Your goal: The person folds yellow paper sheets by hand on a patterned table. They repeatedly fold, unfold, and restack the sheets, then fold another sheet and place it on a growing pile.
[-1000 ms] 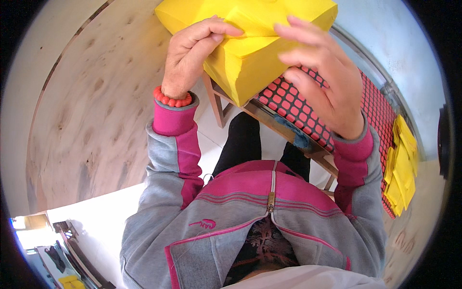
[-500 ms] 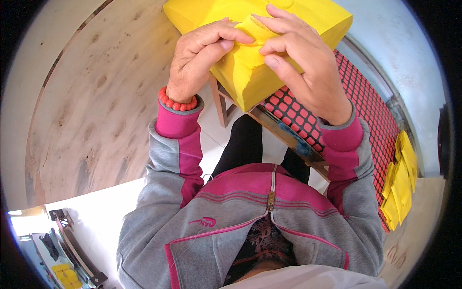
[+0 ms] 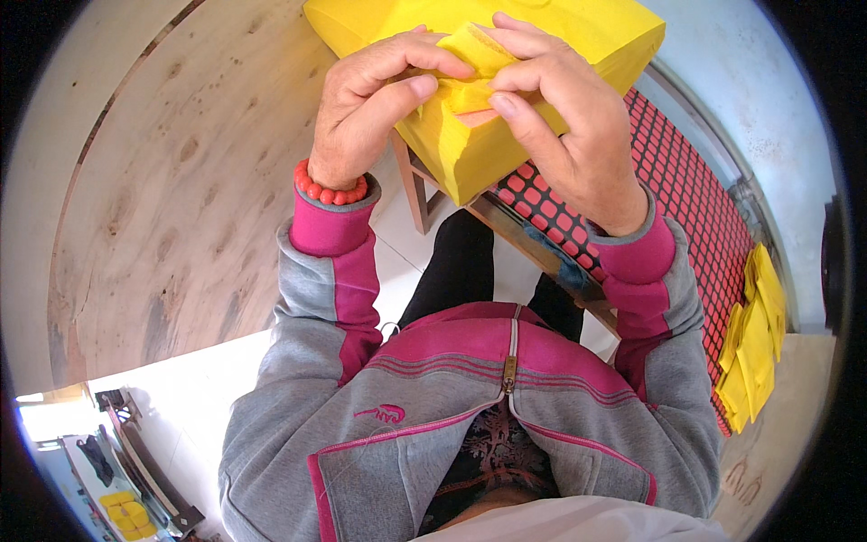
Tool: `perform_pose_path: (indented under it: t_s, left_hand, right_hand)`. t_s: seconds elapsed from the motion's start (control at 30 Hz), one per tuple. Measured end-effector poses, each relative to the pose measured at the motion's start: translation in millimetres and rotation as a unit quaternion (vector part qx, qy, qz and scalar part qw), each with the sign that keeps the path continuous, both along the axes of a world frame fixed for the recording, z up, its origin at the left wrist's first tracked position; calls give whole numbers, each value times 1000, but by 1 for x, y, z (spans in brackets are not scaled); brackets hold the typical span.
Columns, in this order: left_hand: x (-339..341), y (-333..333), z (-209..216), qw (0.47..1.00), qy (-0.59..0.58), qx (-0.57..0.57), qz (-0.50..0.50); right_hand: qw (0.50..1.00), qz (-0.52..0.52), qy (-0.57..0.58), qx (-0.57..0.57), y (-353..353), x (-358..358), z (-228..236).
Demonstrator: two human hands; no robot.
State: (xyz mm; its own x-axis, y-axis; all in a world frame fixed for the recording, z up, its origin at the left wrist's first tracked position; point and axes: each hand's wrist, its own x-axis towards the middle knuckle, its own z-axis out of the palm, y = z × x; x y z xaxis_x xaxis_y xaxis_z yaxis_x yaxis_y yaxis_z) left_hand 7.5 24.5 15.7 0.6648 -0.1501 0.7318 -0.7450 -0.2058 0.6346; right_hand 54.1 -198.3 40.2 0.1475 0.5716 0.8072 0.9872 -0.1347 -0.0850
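A small folded piece of yellow cloth [image 3: 475,49] is held up between my two hands, above a large yellow box-shaped thing [image 3: 456,155] with smooth cloth-like sides. My left hand [image 3: 359,113], with a red bead bracelet [image 3: 330,187] at its wrist, pinches the cloth's left side between thumb and fingers. From the right, my right hand [image 3: 578,122] grips the other side with thumb and index finger, its other fingers behind the cloth. Skin shows through a gap below the fold.
The box-shaped thing rests at one end of a bench with a red-and-black patterned cover [image 3: 686,190]. Several flat yellow cloth pieces [image 3: 751,339] lie piled at the bench's right end. A large wooden board [image 3: 172,199] fills the left, and a pale wall [image 3: 768,108] the right.
Both hands have shifted slightly, and the cloth between them is spread a little wider. More of its fold and a strip of skin beneath it now show.
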Motion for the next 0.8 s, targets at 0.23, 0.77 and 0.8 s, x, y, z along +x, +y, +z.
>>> perform_pose_path:
  t_s: [0.23,0.77,0.8]
  left_hand:
    - [6,2,-4,998,-63,17,20]
    - [10,-3,-11,995,-45,-85,37]
    - [10,-2,-12,995,-41,-88,38]
  right_hand:
    - [997,35,2,64,7,3,-3]
    - [997,47,-22,52,4,0,6]
    - [998,41,-13,51,4,-2,6]
